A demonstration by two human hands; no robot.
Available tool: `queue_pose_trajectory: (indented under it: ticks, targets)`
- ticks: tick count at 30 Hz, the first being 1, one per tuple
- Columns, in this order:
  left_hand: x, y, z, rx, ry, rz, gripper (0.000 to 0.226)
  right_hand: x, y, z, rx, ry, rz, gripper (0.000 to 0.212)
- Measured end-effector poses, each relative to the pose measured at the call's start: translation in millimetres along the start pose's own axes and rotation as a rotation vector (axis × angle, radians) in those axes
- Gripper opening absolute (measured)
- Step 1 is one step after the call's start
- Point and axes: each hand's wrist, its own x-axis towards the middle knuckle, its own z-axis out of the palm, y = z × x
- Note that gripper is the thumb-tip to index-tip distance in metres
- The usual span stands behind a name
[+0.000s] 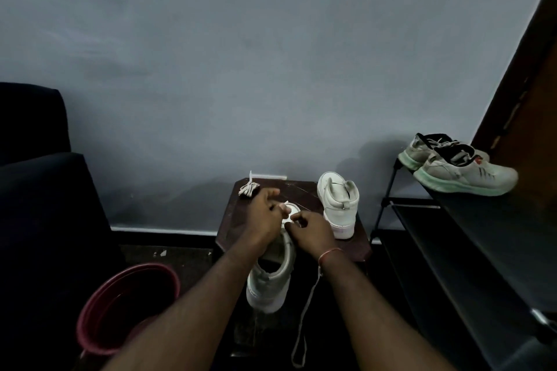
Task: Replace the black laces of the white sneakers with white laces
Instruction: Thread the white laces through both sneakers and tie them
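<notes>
Showing relacing in progress, left to right. Floor, far left: bucket (126,307), well apart from the work. On counter (233,218), rear left corner: spare lace (248,189), bundled, untouched. Then left grip (265,214): curled, pinching what looks like one end of the lace (305,317) above the toe. Between grips, sneaker (269,283): toe on counter, heel past front edge toward viewer, support beneath not visible, eyelets hidden by both grips. Then right grip (312,232): curled narrow, pinching same lace, long tail hanging past wrist toward floor. Just beside right grip: second sneaker (339,205), upright, heel toward viewer, lacing hidden. Far right: rack (470,214) bearing another pair (461,170). Probable hazards: tail catching below and dragging lace uneven or out of an eyelet; sneaker tipping off counter under a hard tug; skipped or twisted crossing, from covered eyelets and dim light.
</notes>
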Motion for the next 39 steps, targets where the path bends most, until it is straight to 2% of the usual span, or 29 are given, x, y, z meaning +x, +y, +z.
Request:
queue_pose_trajectory:
  ticks: [2, 5, 8, 12, 18, 22, 25, 28, 32, 34, 36, 37, 39]
  targets:
    - [2.9, -14.6, 2.7, 0.017, 0.024, -0.047, 0.029, -0.5, -2.0, 0.8, 0.057, 0.021, -0.01, 0.02]
    - [3.8, -23.7, 2.4, 0.129, 0.075, 0.009, 0.029, -5.5, -10.9, -0.4, 0.281, 0.078, -0.046, 0.008]
    - [-4.1, -26.6, 0.8, 0.118, 0.079, 0.064, 0.028, -13.2, -14.3, 2.6, 0.511, 0.084, -0.015, 0.014]
    - [-11.1, -26.3, -0.7, 0.12, 0.059, 0.123, 0.036, -14.2, -13.1, 14.7, 0.658, 0.083, 0.078, 0.01]
    - [-13.9, -24.4, -8.7, 0.186, 0.001, 0.096, 0.048, -8.8, -14.8, 23.5, 0.724, 0.106, 0.129, 0.009]
    - [-23.6, -24.9, -10.6, 0.305, -0.095, 0.091, 0.071, -10.0, -19.3, 20.6, 0.646, 0.211, 0.143, 0.016]
    - [-36.1, -32.1, -10.7, 0.419, -0.034, 0.108, 0.086, -3.8, -20.1, 17.5, 0.652, 0.238, 0.218, 0.011]
    - [-41.5, -35.8, -13.2, 0.47, -0.027, 0.098, 0.084, 5.1, -16.3, 12.2, 0.785, 0.241, 0.289, 0.007]
    - [-39.0, -28.7, -14.1, 0.45, -0.071, 0.083, 0.067, -0.1, -27.6, 4.2, 0.901, 0.2, 0.284, 0.013]
    - [-39.6, -25.7, -15.2, 0.449, -0.06, 0.068, 0.065, -3.9, -39.5, -1.6, 1.089, 0.272, 0.241, 0.013]
    - [-43.9, -27.8, -15.2, 0.485, -0.029, 0.125, 0.067, 1.5, -50.9, -17.3, 1.319, 0.422, 0.208, 0.017]
    - [-47.8, -27.8, -15.3, 0.542, -0.019, 0.163, 0.066, 9.8, -53.3, -29.6, 1.366, 0.528, 0.21, 0.019]
    - [-52.2, -28.8, -16.4, 0.672, -0.003, 0.187, 0.061, 24.9, -55.4, -56.5, 1.286, 0.744, 0.191, 0.017]
